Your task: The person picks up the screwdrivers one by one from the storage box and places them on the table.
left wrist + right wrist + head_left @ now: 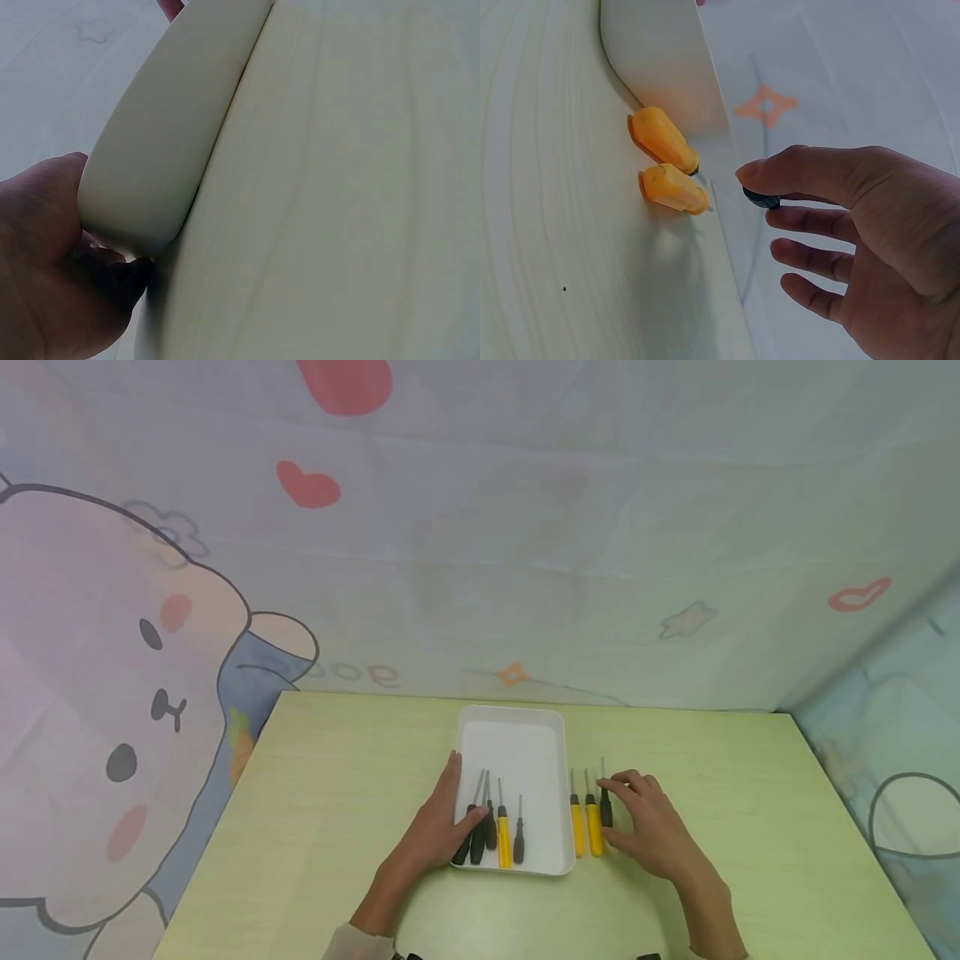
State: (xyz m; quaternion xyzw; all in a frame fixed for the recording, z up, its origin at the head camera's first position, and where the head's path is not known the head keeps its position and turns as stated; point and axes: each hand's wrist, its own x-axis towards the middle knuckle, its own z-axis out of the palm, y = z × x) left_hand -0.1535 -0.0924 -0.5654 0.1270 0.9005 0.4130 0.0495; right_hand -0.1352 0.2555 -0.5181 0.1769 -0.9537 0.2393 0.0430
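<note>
A white rectangular tray [525,735] holds several black-handled screwdrivers [491,831] and a yellow-handled screwdriver [504,839] in its near half. My left hand [435,827] grips the tray's left side, its thumb reaching over the rim above the black handles. In the left wrist view that hand [45,255] lies against the tray's outer wall. To the right of the tray, my right hand [652,822] pinches a black-handled screwdriver [606,810], shaft pointing away from me. The right wrist view shows its dark handle end [762,199] between thumb and index finger, the other fingers spread loosely.
Two yellow-handled screwdrivers [577,827] lie side by side on the light wooden table [322,802], between the tray and my right hand. A printed cloth [525,527] hangs behind the table's far edge.
</note>
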